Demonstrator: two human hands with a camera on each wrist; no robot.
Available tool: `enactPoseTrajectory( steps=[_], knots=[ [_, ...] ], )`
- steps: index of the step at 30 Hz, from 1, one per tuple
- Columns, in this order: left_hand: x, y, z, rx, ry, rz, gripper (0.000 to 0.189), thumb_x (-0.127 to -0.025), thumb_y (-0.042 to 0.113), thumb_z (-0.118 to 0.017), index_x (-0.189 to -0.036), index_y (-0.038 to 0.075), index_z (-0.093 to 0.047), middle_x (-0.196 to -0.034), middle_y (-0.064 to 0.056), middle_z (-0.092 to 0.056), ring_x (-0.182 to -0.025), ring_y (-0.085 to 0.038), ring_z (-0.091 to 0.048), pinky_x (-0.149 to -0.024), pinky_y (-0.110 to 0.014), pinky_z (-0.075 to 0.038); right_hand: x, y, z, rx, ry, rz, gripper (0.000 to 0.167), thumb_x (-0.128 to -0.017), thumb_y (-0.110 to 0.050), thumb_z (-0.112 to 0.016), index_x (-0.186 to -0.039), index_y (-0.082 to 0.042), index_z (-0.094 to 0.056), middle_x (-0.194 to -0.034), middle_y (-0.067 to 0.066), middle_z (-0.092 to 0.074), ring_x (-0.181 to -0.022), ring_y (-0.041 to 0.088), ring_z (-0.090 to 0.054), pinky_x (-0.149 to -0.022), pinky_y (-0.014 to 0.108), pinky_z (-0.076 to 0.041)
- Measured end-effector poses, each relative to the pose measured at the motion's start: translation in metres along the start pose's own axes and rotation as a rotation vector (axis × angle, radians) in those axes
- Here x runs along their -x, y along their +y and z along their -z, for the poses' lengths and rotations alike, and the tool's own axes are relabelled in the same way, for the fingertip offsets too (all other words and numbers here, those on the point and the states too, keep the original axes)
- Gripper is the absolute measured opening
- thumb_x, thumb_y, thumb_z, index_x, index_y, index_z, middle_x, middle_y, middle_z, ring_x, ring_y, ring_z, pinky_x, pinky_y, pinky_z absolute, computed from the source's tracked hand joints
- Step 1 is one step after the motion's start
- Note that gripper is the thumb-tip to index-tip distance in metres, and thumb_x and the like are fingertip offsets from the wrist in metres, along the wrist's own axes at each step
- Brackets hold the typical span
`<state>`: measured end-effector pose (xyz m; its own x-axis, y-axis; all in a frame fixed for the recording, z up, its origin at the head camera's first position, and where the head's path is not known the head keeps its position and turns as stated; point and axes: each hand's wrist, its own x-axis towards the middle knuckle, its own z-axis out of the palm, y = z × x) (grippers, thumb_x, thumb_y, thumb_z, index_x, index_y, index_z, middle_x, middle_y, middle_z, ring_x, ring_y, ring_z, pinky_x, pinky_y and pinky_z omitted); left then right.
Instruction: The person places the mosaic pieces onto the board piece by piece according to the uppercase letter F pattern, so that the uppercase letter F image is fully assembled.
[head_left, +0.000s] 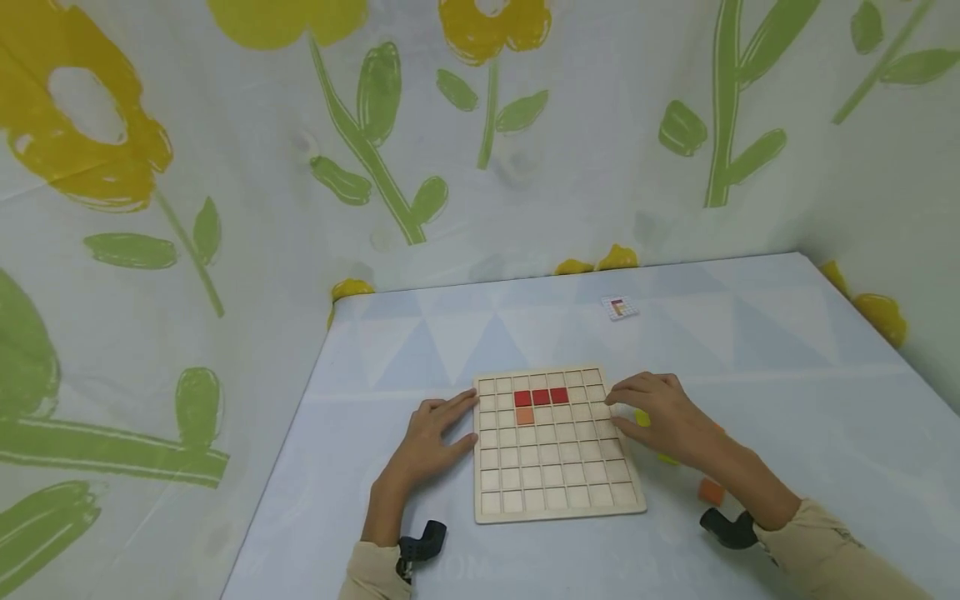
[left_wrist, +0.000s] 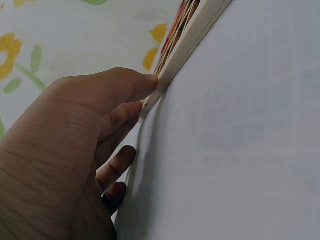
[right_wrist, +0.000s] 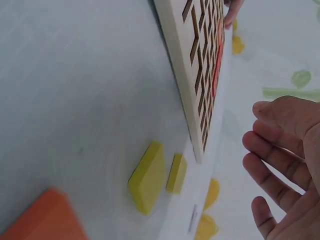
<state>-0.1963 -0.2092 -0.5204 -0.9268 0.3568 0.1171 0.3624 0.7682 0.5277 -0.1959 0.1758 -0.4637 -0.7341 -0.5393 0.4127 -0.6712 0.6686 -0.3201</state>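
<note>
A wooden grid board [head_left: 566,476] lies flat on the table. In its upper part sit three red tiles [head_left: 541,397] in a row, with an orange tile [head_left: 524,416] below the leftmost one. My left hand [head_left: 431,440] touches the board's left edge with extended thumb and fingertips; the left wrist view shows the thumb against the side of the rim [left_wrist: 172,67]. Beside the right edge is my right hand [head_left: 669,421], fingers loosely bent. In the right wrist view that hand [right_wrist: 290,155] holds nothing and its fingers are spread apart.
Yellow tiles [right_wrist: 147,180] lie on the table under my right hand, partly hidden in the head view. A loose orange tile [head_left: 711,492] is near the right wrist. Farther back lies a small card [head_left: 619,307] with a coloured grid pattern. A flower-printed curtain [head_left: 525,208] borders the table.
</note>
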Motion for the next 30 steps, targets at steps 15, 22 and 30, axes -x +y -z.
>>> enactPoseTrajectory(
  steps=[15, 22, 30],
  knots=[
    [0.003, -0.001, -0.003, -0.018, 0.006, 0.001, 0.059, -0.095, 0.041, -0.064, -0.151, 0.027, -0.049, -0.156, 0.016, -0.039, -0.125, -0.022, -0.042, -0.096, -0.051, -0.035, 0.045, 0.026, 0.022, 0.080, 0.072, -0.048, 0.036, -0.068, -0.007, -0.090, -0.100, -0.014, -0.075, -0.108, 0.004, -0.069, -0.104, 0.027, -0.060, -0.085, 0.051, -0.035],
    [0.001, -0.002, 0.001, -0.010, 0.005, 0.005, 0.060, -0.094, 0.040, -0.065, -0.151, 0.028, -0.048, -0.156, 0.017, -0.039, -0.127, -0.023, -0.041, -0.099, -0.052, -0.033, 0.058, 0.034, 0.032, 0.090, 0.087, -0.110, 0.036, -0.070, -0.008, -0.089, -0.102, -0.013, -0.074, -0.109, 0.007, -0.070, -0.105, 0.029, -0.058, -0.084, 0.051, -0.033],
    [0.002, -0.001, -0.001, 0.008, 0.006, 0.002, 0.060, -0.094, 0.042, -0.066, -0.150, 0.029, -0.049, -0.155, 0.017, -0.039, -0.127, -0.023, -0.041, -0.099, -0.052, -0.032, 0.080, 0.048, 0.041, 0.146, 0.075, -0.186, 0.037, -0.065, -0.008, -0.091, -0.099, -0.011, -0.075, -0.104, 0.009, -0.069, -0.101, 0.032, -0.059, -0.081, 0.057, -0.035]
  ],
)
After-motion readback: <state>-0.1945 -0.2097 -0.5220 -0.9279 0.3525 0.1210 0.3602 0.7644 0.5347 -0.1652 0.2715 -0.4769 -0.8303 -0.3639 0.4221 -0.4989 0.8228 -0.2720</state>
